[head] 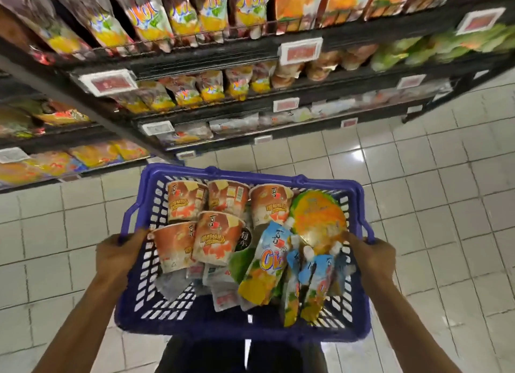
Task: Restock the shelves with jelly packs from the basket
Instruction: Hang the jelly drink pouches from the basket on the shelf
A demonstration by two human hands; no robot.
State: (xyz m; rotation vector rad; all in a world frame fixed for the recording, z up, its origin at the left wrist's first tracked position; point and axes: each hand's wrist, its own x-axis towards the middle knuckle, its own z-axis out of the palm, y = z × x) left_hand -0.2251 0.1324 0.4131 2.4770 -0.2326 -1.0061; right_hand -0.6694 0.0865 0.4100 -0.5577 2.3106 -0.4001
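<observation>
**Fingers on both side rims, no pack lifted yet**

Fingers (133,237) of my left hand (117,250) curl over one side rim of the blue plastic lattice basket (223,174). Those of my right hand (373,257) clamp the opposite rim, so both grips hold basket and nothing else. It hangs between my grips, its long axis running from one set of fingers to the other.

The blue-and-yellow spouted foil jelly pouches (267,264) lie just inside my right fingers. Their long axes run from the wall nearest me toward the far rim, white caps pointing away from me and leaning a little toward my right fingers. The orange printed jelly cups (211,237) lie on their sides just inside my left fingers, wide rims toward the far rim.

Beyond the far rim, well ahead of my fingers, stand the black metal shelves (195,63), lined with similar yellow pouches.

I judge this to be the approach, with the restocking itself not begun. Next I need a free hand: rest the basket somewhere or take its weight on one side. Then I can pinch a pouch by its body and stand it in the matching row.
</observation>
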